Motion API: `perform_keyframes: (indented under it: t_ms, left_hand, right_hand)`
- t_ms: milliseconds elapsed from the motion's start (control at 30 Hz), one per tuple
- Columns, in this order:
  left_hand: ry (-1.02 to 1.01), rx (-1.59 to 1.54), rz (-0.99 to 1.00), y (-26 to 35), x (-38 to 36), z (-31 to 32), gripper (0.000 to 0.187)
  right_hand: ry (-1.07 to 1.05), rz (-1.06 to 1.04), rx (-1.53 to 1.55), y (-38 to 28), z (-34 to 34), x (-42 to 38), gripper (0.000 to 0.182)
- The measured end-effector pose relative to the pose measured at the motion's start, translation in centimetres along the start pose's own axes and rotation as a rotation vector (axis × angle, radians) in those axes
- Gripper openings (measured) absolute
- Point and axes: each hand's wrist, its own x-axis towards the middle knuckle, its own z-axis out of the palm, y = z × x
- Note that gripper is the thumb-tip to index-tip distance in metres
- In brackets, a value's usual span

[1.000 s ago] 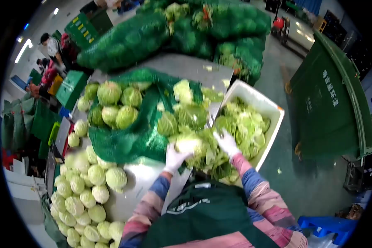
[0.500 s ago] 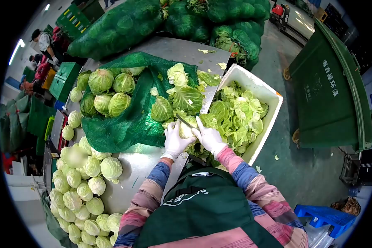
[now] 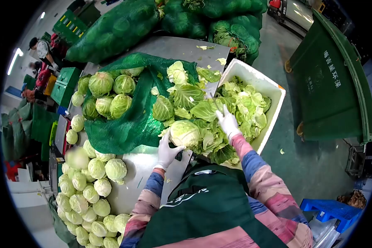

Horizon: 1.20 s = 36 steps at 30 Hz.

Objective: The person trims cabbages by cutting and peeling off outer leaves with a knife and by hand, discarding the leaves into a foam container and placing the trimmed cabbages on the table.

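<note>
My left hand (image 3: 167, 153), in a white glove, grips the near left side of a pale green cabbage (image 3: 184, 134) at the table's edge. My gloved right hand (image 3: 228, 123) is up and to the right of it, over the leaf box, closed on a knife. The thin knife blade (image 3: 214, 101) points away from me. Beside the right hand lies a broad loose leaf (image 3: 204, 110). More loose leaves (image 3: 244, 103) fill a white foam box (image 3: 273, 111). Just beyond the held cabbage sit a greener cabbage (image 3: 163, 109) and another leafy one (image 3: 187, 96).
A green mesh bag (image 3: 124, 131) lies spread on the metal table (image 3: 134, 169) with several cabbages on it. Pale cabbages (image 3: 89, 194) pile up at left. Full mesh sacks (image 3: 115, 31) stand behind. A large green bin (image 3: 328, 82) is at right. A co-worker (image 3: 43, 51) stands far left.
My right hand with the knife has moved right and away from the cabbage, over the box. My left hand has shifted slightly left and down, and the cabbage now shows whole.
</note>
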Motion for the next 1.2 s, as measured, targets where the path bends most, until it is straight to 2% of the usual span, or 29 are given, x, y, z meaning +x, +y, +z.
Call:
perform_keyframes:
  t_ms: [67, 133, 200, 233, 267, 300, 333, 367, 400, 467, 500, 533, 600, 633, 667, 733, 800, 867, 900, 1000, 1133, 1200]
  left_hand:
    - [0.017, -0.028, 0.060, -0.9, 0.9, 0.1, 0.098]
    - [-0.021, -0.084, 0.001, -0.6, 1.5, -0.1, 0.097]
    - [-0.033, -0.074, 0.024, -0.5, 1.9, -0.2, 0.098]
    - [-0.099, -0.164, -0.059, -0.2, 2.0, -0.5, 0.101]
    - [-0.164, -0.252, -0.143, 0.0, 2.0, -0.8, 0.104]
    - [-0.162, -0.249, -0.143, -0.2, 1.9, -0.7, 0.104]
    - [-0.096, -0.269, -0.029, -0.2, 1.5, -0.3, 0.109]
    - [-0.035, -0.288, 0.084, -0.4, 1.2, 0.1, 0.114]
    - [-0.040, -0.285, 0.085, 0.2, 1.1, 0.0, 0.114]
    - [-0.037, 0.019, 0.056, 1.2, 1.1, -0.1, 0.121]
    - [-0.004, 0.046, 0.049, 1.6, 1.4, 0.0, 0.118]
    - [-0.005, 0.042, 0.046, 1.9, 1.7, 0.1, 0.118]
    - [0.065, 0.421, 0.096, 2.9, 2.5, 0.4, 0.114]
    - [0.105, 0.484, 0.130, 3.5, 2.9, 0.7, 0.108]
    - [0.106, 0.481, 0.130, 3.7, 3.5, 1.1, 0.108]
    - [0.060, 0.272, 0.097, 3.3, 4.5, 2.4, 0.105]
    - [0.101, 0.342, 0.146, 3.3, 5.2, 3.3, 0.099]
    - [0.063, 0.422, 0.042, 3.9, 5.5, 3.3, 0.095]
    - [0.074, 0.434, 0.063, 4.0, 5.5, 3.3, 0.091]
    - [0.051, 0.480, 0.073, 4.3, 5.4, 3.3, 0.094]
    - [0.078, 0.457, 0.077, 4.4, 4.9, 3.2, 0.099]
    - [0.110, 0.395, 0.111, 3.8, 4.8, 3.3, 0.104]
  right_hand:
    - [-0.048, -0.178, 0.049, -0.6, 1.9, -1.5, 0.073]
    - [-0.213, -0.228, 0.211, -2.4, 3.3, -4.2, 0.072]
    - [-0.277, -0.319, 0.124, -2.1, 5.7, -3.6, 0.065]
    - [-0.393, -0.097, 0.329, -2.6, 5.3, -4.2, 0.061]
    - [-0.395, -0.101, 0.331, -2.5, 5.6, -4.0, 0.061]
    - [-0.348, -0.202, 0.309, -2.2, 6.1, -3.6, 0.062]
    - [-0.299, -0.298, 0.288, -1.8, 6.6, -3.3, 0.063]
    - [-0.326, -0.308, 0.280, -1.3, 7.1, -3.0, 0.067]
    - [-0.324, -0.305, 0.285, -1.5, 7.1, -3.3, 0.067]
    - [-0.239, -0.394, 0.174, -1.7, 6.9, -3.9, 0.069]
    - [-0.177, -0.475, 0.122, -2.1, 6.9, -4.2, 0.066]
    - [-0.179, -0.473, 0.118, -2.4, 6.6, -4.5, 0.066]
    - [-0.064, -0.372, -0.203, -3.2, 5.6, -5.1, 0.061]
    - [-0.009, -0.477, -0.214, -2.7, 5.7, -5.0, 0.061]
    - [-0.008, -0.478, -0.216, -2.8, 5.5, -5.1, 0.061]
    - [-0.138, -0.491, -0.273, -3.8, 4.4, -5.9, 0.063]
    - [-0.102, -0.526, -0.298, -3.4, 4.8, -5.7, 0.065]
    - [-0.149, -0.483, -0.362, -3.8, 4.7, -5.8, 0.066]
    - [-0.184, -0.457, -0.400, -4.2, 4.5, -5.8, 0.068]
    - [-0.161, -0.389, -0.409, -4.6, 4.5, -5.5, 0.065]
    - [-0.214, -0.427, -0.340, -4.8, 3.9, -4.2, 0.062]
    - [-0.135, -0.425, -0.242, -3.9, 5.0, -3.1, 0.057]
